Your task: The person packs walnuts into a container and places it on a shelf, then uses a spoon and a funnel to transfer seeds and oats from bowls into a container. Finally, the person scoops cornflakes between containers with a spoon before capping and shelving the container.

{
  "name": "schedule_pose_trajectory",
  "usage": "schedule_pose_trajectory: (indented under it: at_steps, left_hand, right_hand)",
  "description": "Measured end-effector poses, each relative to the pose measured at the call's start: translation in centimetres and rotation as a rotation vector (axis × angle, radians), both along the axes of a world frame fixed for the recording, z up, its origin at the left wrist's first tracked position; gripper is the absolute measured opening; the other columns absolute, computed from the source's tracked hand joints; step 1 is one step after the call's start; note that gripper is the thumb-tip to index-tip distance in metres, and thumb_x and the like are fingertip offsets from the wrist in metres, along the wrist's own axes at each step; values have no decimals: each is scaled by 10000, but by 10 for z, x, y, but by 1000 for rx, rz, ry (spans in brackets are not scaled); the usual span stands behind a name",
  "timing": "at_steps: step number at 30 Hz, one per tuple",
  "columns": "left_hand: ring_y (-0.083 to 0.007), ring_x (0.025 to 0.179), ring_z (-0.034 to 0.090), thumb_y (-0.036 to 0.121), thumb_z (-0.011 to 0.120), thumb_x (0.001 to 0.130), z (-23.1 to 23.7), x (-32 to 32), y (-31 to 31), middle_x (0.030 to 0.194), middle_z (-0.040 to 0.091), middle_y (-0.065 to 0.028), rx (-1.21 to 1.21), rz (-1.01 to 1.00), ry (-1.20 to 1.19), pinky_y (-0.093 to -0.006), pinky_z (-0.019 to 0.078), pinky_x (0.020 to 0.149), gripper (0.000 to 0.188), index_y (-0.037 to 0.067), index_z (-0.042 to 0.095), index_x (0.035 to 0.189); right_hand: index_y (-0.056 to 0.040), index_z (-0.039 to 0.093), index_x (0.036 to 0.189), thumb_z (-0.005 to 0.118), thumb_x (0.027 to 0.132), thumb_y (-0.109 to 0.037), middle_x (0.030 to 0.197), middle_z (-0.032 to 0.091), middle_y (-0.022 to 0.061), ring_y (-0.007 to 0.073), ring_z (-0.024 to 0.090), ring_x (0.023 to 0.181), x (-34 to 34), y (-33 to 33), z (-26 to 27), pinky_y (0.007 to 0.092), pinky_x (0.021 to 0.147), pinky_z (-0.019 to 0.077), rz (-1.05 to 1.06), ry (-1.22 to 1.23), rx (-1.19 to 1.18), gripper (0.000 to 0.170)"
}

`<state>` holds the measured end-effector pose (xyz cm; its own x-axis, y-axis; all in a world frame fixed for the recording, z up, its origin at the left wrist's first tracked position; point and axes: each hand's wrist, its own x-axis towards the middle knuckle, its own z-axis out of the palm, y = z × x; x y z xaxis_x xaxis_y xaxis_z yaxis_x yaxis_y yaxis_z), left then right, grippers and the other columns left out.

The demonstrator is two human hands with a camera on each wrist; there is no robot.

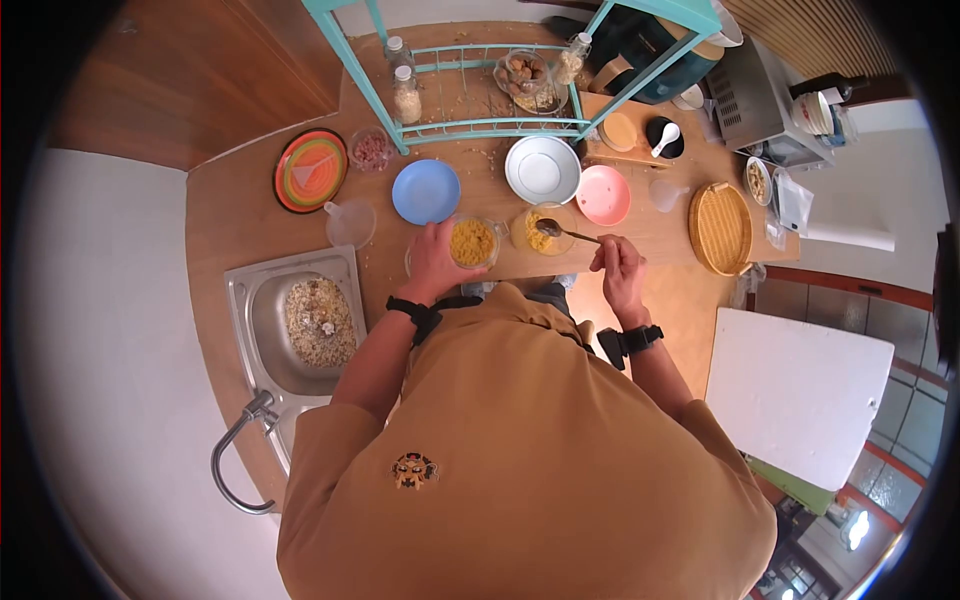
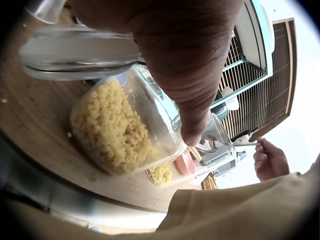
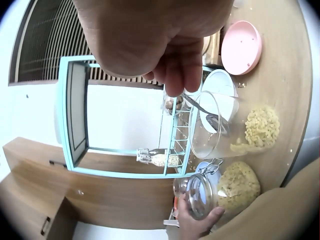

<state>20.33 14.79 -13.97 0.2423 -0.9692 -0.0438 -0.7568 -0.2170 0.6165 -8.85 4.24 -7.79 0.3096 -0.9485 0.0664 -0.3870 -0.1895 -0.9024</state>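
Note:
My left hand (image 1: 433, 265) grips a clear glass jar (image 2: 112, 132) of small yellow macaroni near its rim. The jar's glass lid (image 2: 80, 55) hangs tipped back on a wire clasp. Right beside the jar stands a clear container (image 3: 204, 137) with a smaller heap of macaroni (image 3: 262, 127) at its bottom. My right hand (image 1: 622, 272) pinches the handle of a metal spoon (image 3: 216, 121). The spoon's bowl is inside the mouth of the clear container, above the macaroni, and no macaroni shows on it.
Behind the jars are a blue plate (image 1: 426, 191), a white bowl (image 1: 542, 171) and a pink bowl (image 1: 604, 195). A turquoise rack (image 1: 490, 128) with bottles stands at the back. Left is a sink (image 1: 262, 330) with grainy bits; right, a woven basket (image 1: 720, 228).

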Motion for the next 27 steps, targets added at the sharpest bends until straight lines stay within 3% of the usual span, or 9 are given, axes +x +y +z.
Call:
schedule_pose_trajectory:
  at_steps: [1,3,7,9,11,17,21,23,27]
  left_hand:
    - [-341,1019,510,411,858,491,0,1,0,1106,506,-160,-19,2,-11,-444,419,871,928,59,452,1249]
    - [-340,1000,524,420,860,489,-4,2,0,1081,516,-162,-51,4,-16,-434,438,849,932,62,457,1250]
    - [-342,969,547,427,859,494,-4,1,1,1045,532,-165,-17,16,3,-431,464,814,923,68,465,1247]
    - [-340,961,547,425,858,494,-7,2,2,1057,521,-163,-14,14,-15,-437,465,803,909,73,467,1236]
    - [-339,952,546,422,856,494,-10,2,1,1069,510,-160,-15,9,-32,-444,466,792,896,78,468,1224]
    - [-345,953,542,439,846,498,-7,0,2,1053,510,-155,-47,18,-36,-449,458,798,903,83,461,1234]
    - [-338,917,534,439,844,495,-13,0,4,1021,508,-145,-101,20,-60,-448,444,782,903,74,462,1227]
    - [-334,903,531,437,845,491,-18,-1,4,1009,506,-141,-133,21,-74,-446,440,775,903,72,462,1223]
    - [-330,890,527,439,847,477,-27,1,3,998,505,-136,-128,14,-84,-443,434,767,923,66,459,1227]
  right_hand:
    - [28,603,912,495,949,-116,705,590,67,129,581,528,2,2,10,256,480,456,5,-3,-2,184]
    - [12,603,906,509,917,-40,690,592,93,159,583,532,9,8,32,269,488,455,96,171,-395,108]
    - [-5,600,894,519,892,4,708,586,88,172,585,545,31,14,47,301,494,461,157,14,-486,81]
    - [2,594,891,514,896,1,726,584,87,176,579,549,51,18,45,304,501,464,195,-18,-446,80]
    - [11,591,881,523,880,10,735,589,120,238,586,580,76,18,40,331,524,469,378,-51,-204,68]
    - [17,614,853,553,851,-26,773,591,198,381,571,695,118,16,-25,414,593,471,526,60,-281,74]
    - [28,626,862,541,861,-51,759,602,206,390,580,704,121,14,-40,414,607,482,549,86,-234,116]
    - [28,645,970,527,916,-102,719,621,130,194,632,626,119,12,-46,302,573,511,478,124,-37,184]
    - [34,640,995,505,947,-151,732,623,77,129,624,641,113,15,-61,257,582,514,429,57,344,234]
